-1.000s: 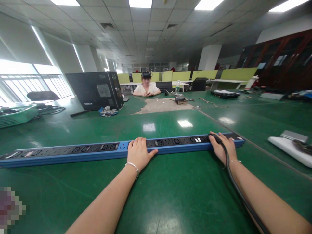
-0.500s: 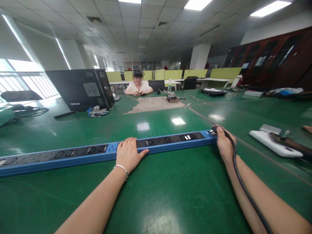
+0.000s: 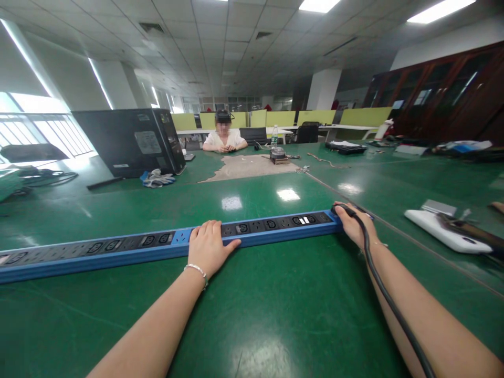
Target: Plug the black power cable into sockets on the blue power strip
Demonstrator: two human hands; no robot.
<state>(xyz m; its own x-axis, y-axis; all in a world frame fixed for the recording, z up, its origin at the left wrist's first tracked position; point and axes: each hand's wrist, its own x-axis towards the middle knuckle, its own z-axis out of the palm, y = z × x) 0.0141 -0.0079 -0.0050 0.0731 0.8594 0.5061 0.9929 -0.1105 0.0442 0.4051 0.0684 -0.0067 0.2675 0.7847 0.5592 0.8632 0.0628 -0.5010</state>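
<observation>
A long blue power strip (image 3: 275, 226) with black sockets lies across the green table (image 3: 283, 310). My left hand (image 3: 207, 247) rests over its middle, fingers wrapped across the top and the thumb along the near side. At the strip's right end, my right hand (image 3: 354, 226) is closed around the plug of a black cable (image 3: 388, 294). The plug sits against the blue end section, largely hidden by my fingers; whether it is fully seated cannot be made out. From there the cable runs down over my right forearm.
A black computer case (image 3: 129, 142) stands at the back left, with gloves (image 3: 157, 179) beside it. A person (image 3: 224, 140) sits across the table. A white object (image 3: 447, 231) lies at the right, and a bottle (image 3: 274, 136) stands farther back.
My right hand has moved slightly left with the plug, onto the strip's blue end section. My left hand stays on the strip. The person's hands opposite have shifted a little.
</observation>
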